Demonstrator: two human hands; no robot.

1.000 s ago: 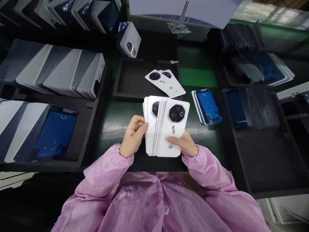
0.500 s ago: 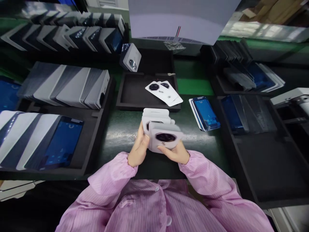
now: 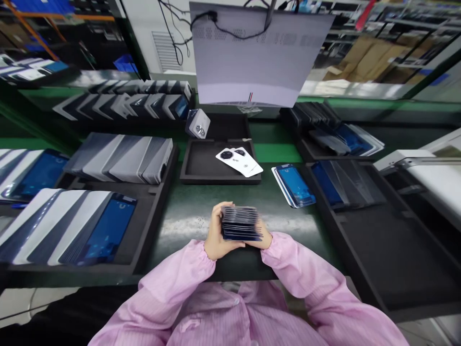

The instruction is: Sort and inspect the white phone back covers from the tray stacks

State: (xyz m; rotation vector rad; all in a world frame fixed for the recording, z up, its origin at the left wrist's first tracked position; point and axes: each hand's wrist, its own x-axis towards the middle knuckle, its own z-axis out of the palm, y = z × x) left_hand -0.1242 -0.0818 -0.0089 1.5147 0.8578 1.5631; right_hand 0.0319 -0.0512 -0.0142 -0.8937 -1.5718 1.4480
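A stack of phone back covers is held between my two hands above the bench, its dark layered edges facing me. My left hand closes around the left side, fingers at the far corner and thumb beneath the near edge. On the opposite side, my right hand grips the stack's lower right end, slightly blurred. Beyond the hands, two white phone back covers overlap on the rim of a black tray. To the right lies a small pile of blue-filmed panels.
At left, a black tray carries leaning rows of grey and blue panels. More rows stand behind. On the right, another black tray holds dark panels near its far end. A large grey-white screen back rises at the rear.
The stack has been turned from showing white faces with camera cutouts to showing its dark edges. My view has tilted upward, revealing more background.
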